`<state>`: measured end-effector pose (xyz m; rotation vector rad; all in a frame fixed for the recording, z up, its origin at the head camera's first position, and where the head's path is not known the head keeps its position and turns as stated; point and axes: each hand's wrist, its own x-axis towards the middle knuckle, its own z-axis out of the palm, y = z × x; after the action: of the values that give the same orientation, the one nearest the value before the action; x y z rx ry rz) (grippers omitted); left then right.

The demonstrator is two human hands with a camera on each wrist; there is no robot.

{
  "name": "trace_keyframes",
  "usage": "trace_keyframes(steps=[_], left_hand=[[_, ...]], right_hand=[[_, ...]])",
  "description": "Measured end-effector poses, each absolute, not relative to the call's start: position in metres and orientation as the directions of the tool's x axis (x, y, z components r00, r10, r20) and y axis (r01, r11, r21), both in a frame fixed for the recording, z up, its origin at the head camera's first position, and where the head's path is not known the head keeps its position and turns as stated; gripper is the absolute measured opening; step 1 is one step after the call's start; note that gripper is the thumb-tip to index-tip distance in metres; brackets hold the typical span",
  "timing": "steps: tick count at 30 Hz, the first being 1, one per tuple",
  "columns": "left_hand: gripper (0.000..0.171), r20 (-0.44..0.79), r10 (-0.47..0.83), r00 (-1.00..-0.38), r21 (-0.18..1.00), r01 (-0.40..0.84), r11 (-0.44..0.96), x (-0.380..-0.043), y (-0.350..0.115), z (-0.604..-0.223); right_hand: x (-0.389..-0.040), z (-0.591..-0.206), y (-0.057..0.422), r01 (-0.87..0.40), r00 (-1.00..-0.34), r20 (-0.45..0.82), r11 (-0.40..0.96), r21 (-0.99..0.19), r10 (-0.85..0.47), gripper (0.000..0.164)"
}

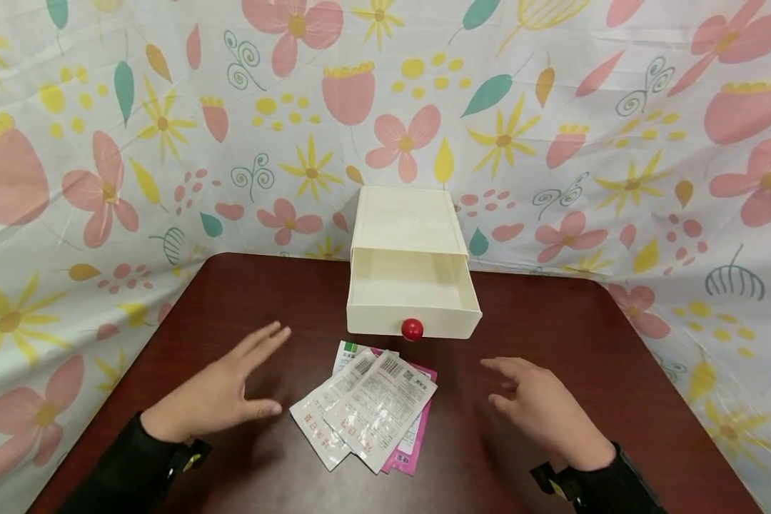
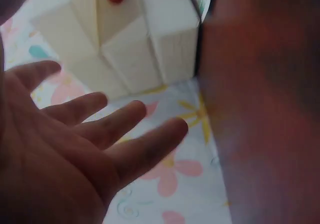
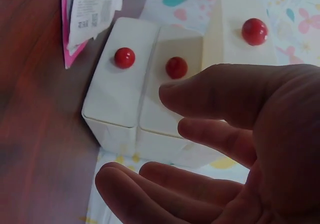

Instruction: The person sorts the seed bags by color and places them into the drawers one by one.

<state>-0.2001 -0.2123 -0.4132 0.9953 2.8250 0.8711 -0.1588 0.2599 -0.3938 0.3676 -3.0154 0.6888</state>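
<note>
Several flat sachets point(image 1: 382, 407) lie fanned in an overlapping pile on the table, silvery-white printed ones over pink and green-marked ones. Behind them stands a cream drawer cabinet point(image 1: 405, 218), its top drawer point(image 1: 375, 320) pulled out, with a red round knob point(image 1: 412, 329). To the left of the pile my left hand point(image 1: 218, 392) hovers with fingers spread and thumb apart, touching nothing. My right hand point(image 1: 546, 410) is held to the right of the pile, fingers loosely bent and holding nothing. Two lower drawers with red knobs point(image 3: 124, 58) show in the right wrist view.
A dark reddish-brown table point(image 1: 263, 300) bears the cabinet and sachets. Behind it and at both sides hangs a white cloth point(image 1: 199, 164) printed with flowers and leaves. The cabinet's back stands close to the cloth.
</note>
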Motion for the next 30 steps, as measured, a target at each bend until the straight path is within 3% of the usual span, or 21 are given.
trace_keyframes(steps=[6,12,17,21,30], left_hand=[[0.085,0.125,0.672,-0.73,0.475,0.638,0.606,-0.18,-0.198,-0.432],[0.089,0.144,0.681,-0.718,0.465,0.657,0.594,-0.176,-0.185,-0.442],[0.089,0.174,0.684,-0.708,0.417,0.682,0.6,-0.175,-0.173,-0.448],[0.081,0.169,0.688,-0.705,0.396,0.688,0.608,-0.174,-0.163,-0.453],[0.062,0.154,0.713,-0.684,0.348,0.713,0.608,-0.171,-0.145,-0.454]], right_hand=[[-0.162,-0.401,0.259,-0.206,-0.976,0.031,0.864,-0.458,-0.217,0.048],[-0.167,-0.403,0.259,-0.199,-0.976,0.021,0.856,-0.477,-0.215,0.048],[-0.171,-0.405,0.254,-0.243,-0.968,0.048,0.873,-0.422,-0.246,0.047],[-0.173,-0.409,0.249,-0.255,-0.965,0.047,0.883,-0.395,-0.258,0.047],[-0.175,-0.418,0.237,-0.237,-0.966,0.019,0.859,-0.454,-0.257,0.046]])
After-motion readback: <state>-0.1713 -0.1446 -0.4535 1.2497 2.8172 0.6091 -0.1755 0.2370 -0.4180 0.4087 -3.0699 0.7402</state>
